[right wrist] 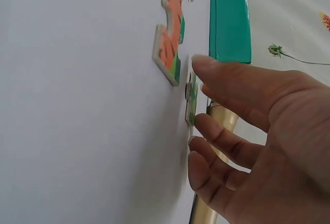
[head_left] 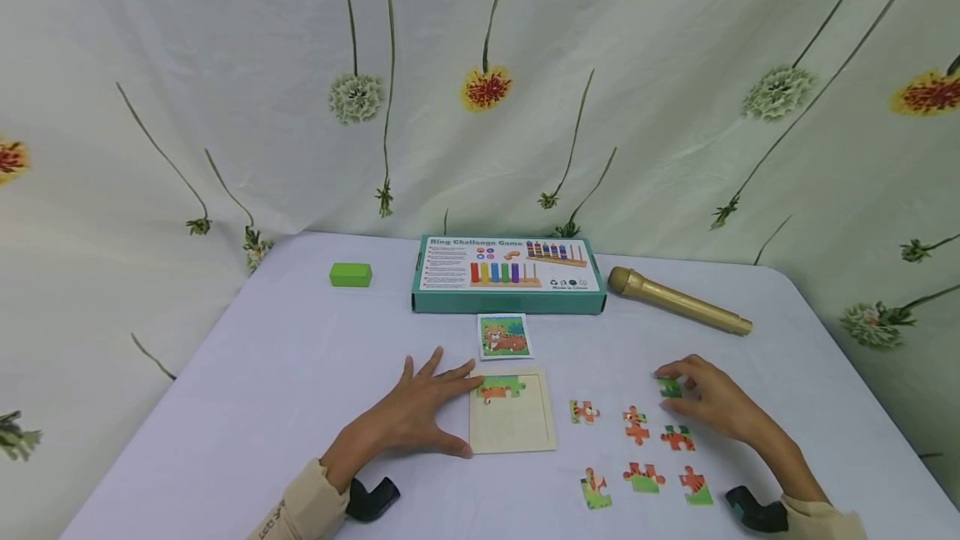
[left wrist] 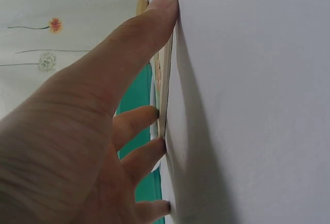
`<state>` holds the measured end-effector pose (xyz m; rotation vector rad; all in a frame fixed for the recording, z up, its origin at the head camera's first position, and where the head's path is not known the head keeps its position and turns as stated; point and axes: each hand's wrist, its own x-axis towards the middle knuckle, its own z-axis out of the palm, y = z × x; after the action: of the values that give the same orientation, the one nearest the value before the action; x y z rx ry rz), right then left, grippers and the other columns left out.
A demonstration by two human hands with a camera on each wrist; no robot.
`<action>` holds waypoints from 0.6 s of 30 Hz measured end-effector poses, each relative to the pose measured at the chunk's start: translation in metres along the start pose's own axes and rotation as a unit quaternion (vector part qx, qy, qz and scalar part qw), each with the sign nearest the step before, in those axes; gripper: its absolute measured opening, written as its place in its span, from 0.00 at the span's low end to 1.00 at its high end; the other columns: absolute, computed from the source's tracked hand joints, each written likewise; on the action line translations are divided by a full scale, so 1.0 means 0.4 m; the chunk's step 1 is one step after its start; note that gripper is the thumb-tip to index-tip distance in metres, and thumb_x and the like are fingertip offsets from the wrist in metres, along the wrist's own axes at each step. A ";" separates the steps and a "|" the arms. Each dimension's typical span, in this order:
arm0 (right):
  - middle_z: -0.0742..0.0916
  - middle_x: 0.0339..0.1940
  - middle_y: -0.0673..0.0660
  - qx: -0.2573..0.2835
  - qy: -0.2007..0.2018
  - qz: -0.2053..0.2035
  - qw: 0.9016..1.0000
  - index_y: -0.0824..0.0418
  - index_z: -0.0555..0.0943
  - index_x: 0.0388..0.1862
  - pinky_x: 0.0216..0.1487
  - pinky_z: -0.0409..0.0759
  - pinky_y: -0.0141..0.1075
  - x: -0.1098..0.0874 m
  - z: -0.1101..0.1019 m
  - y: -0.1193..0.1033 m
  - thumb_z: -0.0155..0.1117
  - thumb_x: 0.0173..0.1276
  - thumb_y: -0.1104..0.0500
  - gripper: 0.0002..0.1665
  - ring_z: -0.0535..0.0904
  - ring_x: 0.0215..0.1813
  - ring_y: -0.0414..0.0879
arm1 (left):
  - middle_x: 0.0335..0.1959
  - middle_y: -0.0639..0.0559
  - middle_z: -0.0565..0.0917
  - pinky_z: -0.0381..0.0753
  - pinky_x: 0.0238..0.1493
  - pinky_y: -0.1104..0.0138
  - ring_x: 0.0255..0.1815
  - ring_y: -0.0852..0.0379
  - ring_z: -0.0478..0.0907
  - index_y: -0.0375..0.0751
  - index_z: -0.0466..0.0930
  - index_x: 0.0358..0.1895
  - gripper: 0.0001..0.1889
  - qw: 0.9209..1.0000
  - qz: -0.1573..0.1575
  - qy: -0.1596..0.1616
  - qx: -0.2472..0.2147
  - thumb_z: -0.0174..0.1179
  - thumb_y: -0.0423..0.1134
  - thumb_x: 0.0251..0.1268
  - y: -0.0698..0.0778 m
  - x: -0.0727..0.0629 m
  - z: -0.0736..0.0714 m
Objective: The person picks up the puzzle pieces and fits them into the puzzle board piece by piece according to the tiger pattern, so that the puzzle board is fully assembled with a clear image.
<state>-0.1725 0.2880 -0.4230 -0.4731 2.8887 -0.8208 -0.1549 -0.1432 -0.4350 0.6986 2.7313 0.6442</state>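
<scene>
My left hand (head_left: 411, 413) lies with fingers spread at the left side of a square wooden puzzle board (head_left: 513, 432), fingertips and thumb at its edge. Joined puzzle pieces (head_left: 498, 388), green and orange, fill the board's upper left corner. Over to the right, my right hand (head_left: 712, 400) is bent around a green puzzle piece (head_left: 669, 387) lying on the table. In the right wrist view, a fingertip is right at that piece (right wrist: 192, 103), while the thumb is a little apart from it. Just nearer lies an orange striped piece (head_left: 678, 438).
Several loose tiger pieces (head_left: 636, 425) lie right of the board. Behind the board is a tiger picture card (head_left: 504, 336), then a teal game box (head_left: 510, 300). A green block (head_left: 350, 275) sits at the back left, a gold microphone-shaped object (head_left: 678, 300) at the back right.
</scene>
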 end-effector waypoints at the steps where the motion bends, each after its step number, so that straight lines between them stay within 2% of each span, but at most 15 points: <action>1: 0.80 0.44 0.55 0.000 0.001 0.001 1.000 0.61 0.82 0.50 0.39 0.75 0.38 0.000 0.001 0.002 0.74 0.55 0.61 0.22 0.73 0.42 0.47 | 0.75 0.58 0.60 0.29 0.68 0.33 0.78 0.37 0.36 0.60 0.66 0.70 0.49 1.000 0.001 0.000 0.000 0.73 0.65 0.36 0.001 0.000 0.000; 10: 0.81 0.41 0.55 -0.042 0.042 0.009 0.998 0.62 0.82 0.47 0.38 0.77 0.40 -0.001 0.011 0.017 0.73 0.54 0.65 0.19 0.76 0.40 0.47 | 0.75 0.57 0.59 0.30 0.67 0.32 0.77 0.37 0.37 0.60 0.66 0.70 0.49 1.000 0.004 0.002 0.006 0.72 0.66 0.36 0.001 -0.001 0.000; 18: 0.81 0.42 0.55 -0.032 0.049 0.019 0.998 0.64 0.79 0.47 0.41 0.78 0.43 0.005 0.013 0.019 0.73 0.54 0.65 0.20 0.77 0.41 0.48 | 0.75 0.57 0.59 0.30 0.67 0.32 0.77 0.37 0.36 0.60 0.66 0.70 0.50 1.000 0.004 0.000 0.004 0.73 0.66 0.36 -0.001 -0.001 0.000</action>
<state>-0.1756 0.2909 -0.4316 -0.3927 3.0108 -0.7682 -0.1549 -0.1438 -0.4351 0.7129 2.7327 0.6357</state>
